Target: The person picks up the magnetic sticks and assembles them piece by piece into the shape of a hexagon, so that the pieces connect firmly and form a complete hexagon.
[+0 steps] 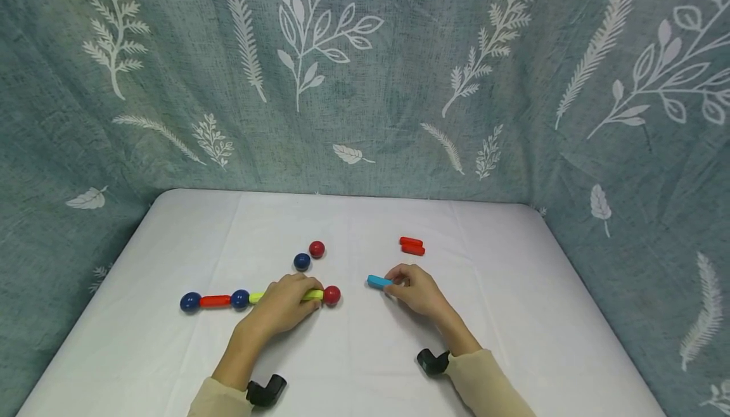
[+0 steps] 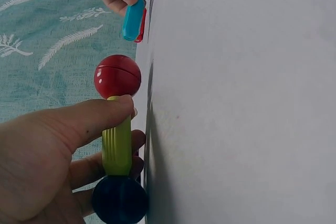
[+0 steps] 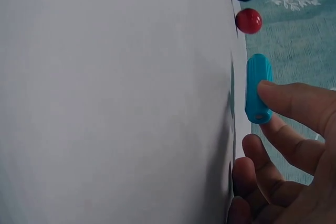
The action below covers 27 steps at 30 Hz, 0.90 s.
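A chain of balls and short rods lies across the left and middle of the table. From its left end run a blue ball (image 1: pixel 191 303), a red rod (image 1: pixel 215 301), another blue ball (image 1: pixel 240 300) and a yellow-green rod (image 1: pixel 256 297). My left hand (image 1: pixel 285 304) covers part of the chain and grips the yellow-green rod (image 2: pixel 117 145) between a dark blue ball (image 2: pixel 121 200) and the red end ball (image 1: pixel 332 295). To the right of that red ball, apart from it, my right hand (image 1: pixel 419 290) pinches a light blue rod (image 3: pixel 258 90) between thumb and fingers.
Beyond my left hand sit a loose red ball (image 1: pixel 317 250) and a loose blue ball (image 1: pixel 302 262). Two red rods (image 1: pixel 412 246) lie side by side beyond my right hand. Behind the white table (image 1: pixel 365 379) hangs a green leaf-patterned cloth (image 1: pixel 399 87).
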Each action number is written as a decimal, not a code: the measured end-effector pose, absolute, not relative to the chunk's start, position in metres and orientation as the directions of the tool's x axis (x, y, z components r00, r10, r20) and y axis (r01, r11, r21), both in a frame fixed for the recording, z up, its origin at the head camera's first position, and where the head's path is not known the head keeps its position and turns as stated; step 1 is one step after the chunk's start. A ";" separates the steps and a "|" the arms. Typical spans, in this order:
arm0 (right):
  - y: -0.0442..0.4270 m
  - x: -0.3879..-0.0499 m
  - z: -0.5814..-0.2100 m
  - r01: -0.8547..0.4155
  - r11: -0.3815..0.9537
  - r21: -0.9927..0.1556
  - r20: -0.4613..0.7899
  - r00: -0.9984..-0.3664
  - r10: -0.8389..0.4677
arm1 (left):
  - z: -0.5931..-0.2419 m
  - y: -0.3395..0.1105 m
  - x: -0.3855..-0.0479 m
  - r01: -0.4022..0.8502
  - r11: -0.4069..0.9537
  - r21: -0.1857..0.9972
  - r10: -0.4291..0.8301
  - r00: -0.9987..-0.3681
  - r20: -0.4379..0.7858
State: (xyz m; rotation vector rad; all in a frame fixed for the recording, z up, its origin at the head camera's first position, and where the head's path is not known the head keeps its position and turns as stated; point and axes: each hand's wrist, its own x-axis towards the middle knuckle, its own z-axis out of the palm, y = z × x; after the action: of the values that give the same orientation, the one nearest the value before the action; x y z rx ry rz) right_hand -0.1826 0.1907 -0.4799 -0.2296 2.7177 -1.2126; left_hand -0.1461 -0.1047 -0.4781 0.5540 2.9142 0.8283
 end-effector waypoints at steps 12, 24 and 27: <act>0.172 -0.171 -0.481 -0.137 0.646 -0.751 -0.084 -0.951 -0.299 | -0.480 -0.106 -0.147 0.325 0.791 0.518 0.357 -0.933 0.040; 0.160 -0.167 -0.479 -0.174 0.634 -0.753 -0.091 -0.928 -0.363 | -0.479 -0.106 -0.146 0.324 0.791 0.519 0.355 -0.934 0.041; 0.158 -0.166 -0.479 -0.179 0.633 -0.753 -0.093 -0.923 -0.373 | -0.479 -0.106 -0.146 0.329 0.790 0.517 0.358 -0.933 0.047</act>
State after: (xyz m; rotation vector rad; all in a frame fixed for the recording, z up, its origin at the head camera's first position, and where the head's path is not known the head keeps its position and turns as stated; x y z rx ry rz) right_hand -0.1665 0.1582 -0.4790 -0.4500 2.6151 -1.1676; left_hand -0.1465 -0.1058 -0.4790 0.5614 2.9215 0.8282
